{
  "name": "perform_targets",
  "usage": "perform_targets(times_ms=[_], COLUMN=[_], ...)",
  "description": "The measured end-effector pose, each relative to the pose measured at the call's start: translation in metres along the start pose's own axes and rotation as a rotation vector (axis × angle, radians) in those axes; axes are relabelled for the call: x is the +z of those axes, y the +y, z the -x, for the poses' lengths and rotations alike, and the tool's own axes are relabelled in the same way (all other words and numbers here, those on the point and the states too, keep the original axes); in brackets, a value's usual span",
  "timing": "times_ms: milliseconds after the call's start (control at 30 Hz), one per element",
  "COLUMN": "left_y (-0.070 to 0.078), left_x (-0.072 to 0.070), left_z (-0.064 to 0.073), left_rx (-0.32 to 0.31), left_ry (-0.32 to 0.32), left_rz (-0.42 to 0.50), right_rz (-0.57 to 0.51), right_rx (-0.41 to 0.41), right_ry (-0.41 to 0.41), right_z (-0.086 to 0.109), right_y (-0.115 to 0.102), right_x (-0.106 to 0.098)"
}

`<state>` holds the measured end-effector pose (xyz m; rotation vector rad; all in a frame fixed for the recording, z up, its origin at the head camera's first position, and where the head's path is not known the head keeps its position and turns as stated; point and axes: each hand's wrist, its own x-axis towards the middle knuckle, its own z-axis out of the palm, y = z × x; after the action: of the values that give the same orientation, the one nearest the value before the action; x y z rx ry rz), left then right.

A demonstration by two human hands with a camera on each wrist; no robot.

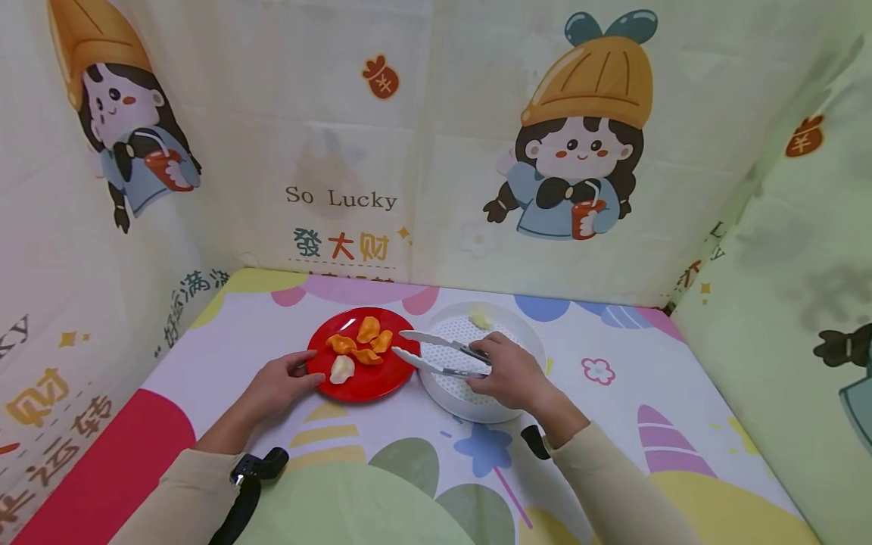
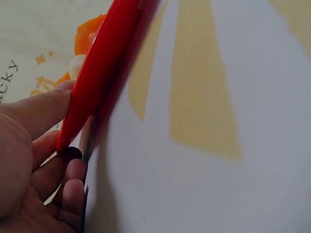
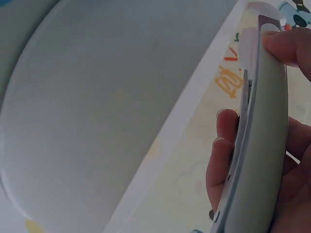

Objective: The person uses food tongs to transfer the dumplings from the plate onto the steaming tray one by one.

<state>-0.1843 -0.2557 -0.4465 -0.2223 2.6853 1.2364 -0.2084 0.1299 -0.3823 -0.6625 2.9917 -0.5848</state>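
My left hand [image 1: 279, 384] pinches the left rim of a red plate [image 1: 381, 387], thumb on top and fingers underneath in the left wrist view. Several orange dumplings [image 1: 369, 329] lie on the plate, with a whitish dumpling [image 1: 342, 369] near its front. My right hand [image 1: 511, 372] grips a pair of tongs [image 1: 417, 361] above a white perforated steamer tray [image 1: 477, 412]. The tongs' arms are spread and point left, their tips over the plate's right edge with nothing between them. One pale yellowish dumpling [image 1: 480, 321] sits at the tray's far side.
Plate and tray stand side by side on a table with a colourful printed cloth [image 1: 579, 446]. Patterned fabric walls [image 1: 450, 151] enclose the table at the back and both sides. Each wrist wears a black strap, the left one with a small device [image 1: 255, 467].
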Motion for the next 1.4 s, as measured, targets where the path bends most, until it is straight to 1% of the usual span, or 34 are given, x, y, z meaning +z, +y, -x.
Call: perform_targets(times_ms=[400, 633, 800, 967, 1300, 1400], left_y=[-0.001, 0.004, 0.005, 0.004, 0.006, 0.007], left_x=[0.0, 0.001, 0.002, 0.003, 0.004, 0.005], left_z=[-0.001, 0.001, 0.0, -0.001, -0.001, -0.001], left_rx=[0.008, -0.014, -0.016, -0.019, -0.032, -0.037], left_ry=[-0.008, -0.011, -0.006, -0.008, -0.006, -0.009], left_rz=[0.01, 0.033, 0.033, 0.052, 0.066, 0.067], right_rz=[0.033, 0.062, 0.075, 0.072, 0.052, 0.047], right_rx=[-0.024, -0.014, 0.004, 0.011, -0.004, -0.02], right_ry=[-0.07, -0.103, -0.114, -0.117, -0.102, -0.089], right_z=[-0.014, -0.02, -0.025, -0.026, -0.022, -0.019], right_y=[-0.031, -0.042, -0.045, -0.047, -0.044, -0.042], right_x=[0.013, 0.017, 0.021, 0.023, 0.018, 0.015])
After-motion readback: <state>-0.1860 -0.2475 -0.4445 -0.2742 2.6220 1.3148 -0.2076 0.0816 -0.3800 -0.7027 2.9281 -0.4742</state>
